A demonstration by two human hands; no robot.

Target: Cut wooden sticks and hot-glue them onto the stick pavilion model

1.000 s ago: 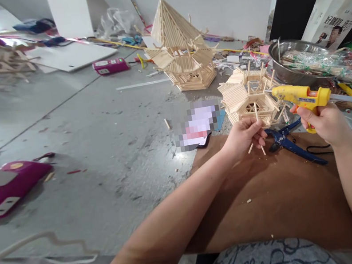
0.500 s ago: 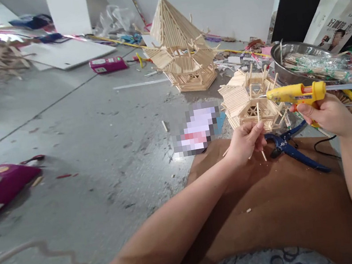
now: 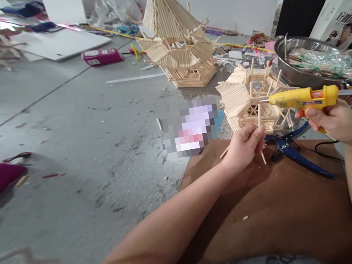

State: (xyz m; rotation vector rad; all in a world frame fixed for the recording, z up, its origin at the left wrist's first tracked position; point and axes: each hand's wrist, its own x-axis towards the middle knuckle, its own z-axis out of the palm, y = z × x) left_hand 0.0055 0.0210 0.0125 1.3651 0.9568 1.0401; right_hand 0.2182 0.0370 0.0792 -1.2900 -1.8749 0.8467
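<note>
Pinched in my left hand (image 3: 249,144) is a thin wooden stick (image 3: 259,117), standing nearly upright. My right hand (image 3: 334,121) is closed round the handle of a yellow glue gun (image 3: 305,97), with a clear glue stick coming out of its back. The nozzle points left, just above the top end of the wooden stick; whether they touch I cannot tell. Behind my hands sits a six-sided model of wooden sticks (image 3: 236,98) with a sloping roof and posts. Blue pliers (image 3: 296,157) lie on the brown board (image 3: 278,218) below my hands.
A taller stick pagoda (image 3: 179,54) stands farther back. A metal bowl (image 3: 302,77) with bagged sticks is at right, near a white bag (image 3: 334,11). A blurred-out phone-like object (image 3: 195,128) lies on the grey floor. Purple power strips (image 3: 101,57) are at left.
The view has shifted slightly. The glue gun has moved a little right and down relative to my left hand. Both hands keep their hold.
</note>
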